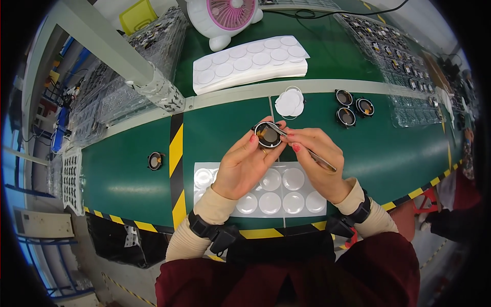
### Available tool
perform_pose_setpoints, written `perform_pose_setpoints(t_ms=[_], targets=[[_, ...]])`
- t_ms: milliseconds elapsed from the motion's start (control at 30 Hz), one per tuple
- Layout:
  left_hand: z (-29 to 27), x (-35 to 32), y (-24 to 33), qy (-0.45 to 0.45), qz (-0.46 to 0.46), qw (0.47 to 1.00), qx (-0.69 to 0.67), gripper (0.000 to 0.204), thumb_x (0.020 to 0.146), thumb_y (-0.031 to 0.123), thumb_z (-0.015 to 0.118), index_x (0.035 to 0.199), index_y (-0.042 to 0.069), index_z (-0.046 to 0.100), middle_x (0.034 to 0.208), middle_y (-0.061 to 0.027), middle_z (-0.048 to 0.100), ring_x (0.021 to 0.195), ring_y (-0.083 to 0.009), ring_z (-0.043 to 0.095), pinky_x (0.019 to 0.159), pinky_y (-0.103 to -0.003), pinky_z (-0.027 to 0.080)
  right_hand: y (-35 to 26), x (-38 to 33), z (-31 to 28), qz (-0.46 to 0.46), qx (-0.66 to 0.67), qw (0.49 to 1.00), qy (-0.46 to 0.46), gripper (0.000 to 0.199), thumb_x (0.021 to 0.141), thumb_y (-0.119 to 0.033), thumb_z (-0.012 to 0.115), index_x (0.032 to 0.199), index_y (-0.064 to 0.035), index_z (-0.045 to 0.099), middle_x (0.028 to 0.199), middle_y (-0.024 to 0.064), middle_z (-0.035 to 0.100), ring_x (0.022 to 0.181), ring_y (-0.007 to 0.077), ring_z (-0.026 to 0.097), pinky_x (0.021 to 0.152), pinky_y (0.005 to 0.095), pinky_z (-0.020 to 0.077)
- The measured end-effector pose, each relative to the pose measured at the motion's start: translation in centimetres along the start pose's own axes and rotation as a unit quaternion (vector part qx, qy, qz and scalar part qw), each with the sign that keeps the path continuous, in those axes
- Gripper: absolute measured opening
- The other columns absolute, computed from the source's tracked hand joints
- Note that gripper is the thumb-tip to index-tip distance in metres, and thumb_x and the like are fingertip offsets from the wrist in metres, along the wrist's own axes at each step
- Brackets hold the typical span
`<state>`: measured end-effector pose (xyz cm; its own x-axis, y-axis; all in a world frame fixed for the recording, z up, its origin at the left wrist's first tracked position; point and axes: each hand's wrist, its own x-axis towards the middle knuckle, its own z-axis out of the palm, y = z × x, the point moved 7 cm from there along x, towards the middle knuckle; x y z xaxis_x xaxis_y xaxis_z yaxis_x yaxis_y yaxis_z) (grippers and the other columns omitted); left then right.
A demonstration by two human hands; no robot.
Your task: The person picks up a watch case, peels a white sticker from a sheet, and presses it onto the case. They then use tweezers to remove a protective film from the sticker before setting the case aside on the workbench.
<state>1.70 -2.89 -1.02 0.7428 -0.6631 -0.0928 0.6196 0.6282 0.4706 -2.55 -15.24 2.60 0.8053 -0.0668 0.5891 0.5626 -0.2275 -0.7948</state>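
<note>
The small round speaker part (268, 134) sits pinched in the fingers of the left hand (246, 163), held above the green table (128, 174). The right hand (317, 156) grips tweezers (302, 148), their tip touching the part's rim. A sheet of clear round stickers (286, 197) lies just below both hands.

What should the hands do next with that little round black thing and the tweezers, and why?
Probably ease the tweezers tip a little further down onto the round black part. The left hand holds that part up over the sheet of clear round stickers, and the right hand already has the tweezers tip touching the part's top rim, so only a tiny, careful push seems left.
</note>
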Motion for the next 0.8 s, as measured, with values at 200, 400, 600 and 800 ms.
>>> perform_pose_setpoints(t_ms=[200,400,600,800], targets=[[0.1,-0.1,1.0,-0.002,0.06,0.997,0.056,0.05,0.09,0.011,0.047,0.132,-0.002,0.024,0.136,-0.0222,0.028,0.128,-0.0316,0.029,0.109,-0.04,0.024,-0.4,0.1,-0.1,0.014,-0.028,0.999,0.006,0.018,0.078,0.009,0.055,0.094,0.0044,0.062,0.096,0.0147,0.06,0.083,0.018,0.059,0.068,0.0237,0.0477],[-0.7,0.1,1.3,0.01,0.088,0.993,0.081,0.044,0.09,0.007,0.044,0.131,0.0,0.028,0.132,-0.019,0.035,0.127,-0.0298,0.032,0.108,-0.04,0.025,-0.5,-0.2,-0.2,-0.006,-0.069,0.997,-0.017,0.02,0.078,0.008,0.056,0.097,0.0029,0.061,0.098,0.0136,0.06,0.08,0.0172,0.059,0.062,0.0229,0.0467],[-1.3,0.6,0.9,0.023,0.024,0.998,0.061,0.047,0.092,0.015,0.044,0.133,0.002,0.026,0.131,-0.0178,0.037,0.126,-0.0291,0.034,0.107,-0.04,0.027,-1.4,0.2,-0.2,-0.056,-0.119,0.991,-0.032,0.026,0.076,-0.002,0.063,0.101,-0.0027,0.058,0.097,0.0111,0.058,0.073,0.0167,0.06,0.056,0.025,0.0476],[-0.5,-0.3,-2.3,-0.048,-0.108,0.981,0.153,0.049,0.093,0.021,0.042,0.134,0.002,0.025,0.129,-0.0178,0.039,0.123,-0.0295,0.038,0.104,-0.041,0.031,-0.1,-0.5,0.6,-0.043,-0.217,0.968,-0.114,0.031,0.069,-0.015,0.073,0.093,-0.0064,0.055,0.097,0.0091,0.055,0.066,0.0203,0.06,0.054,0.0289,0.0487]])
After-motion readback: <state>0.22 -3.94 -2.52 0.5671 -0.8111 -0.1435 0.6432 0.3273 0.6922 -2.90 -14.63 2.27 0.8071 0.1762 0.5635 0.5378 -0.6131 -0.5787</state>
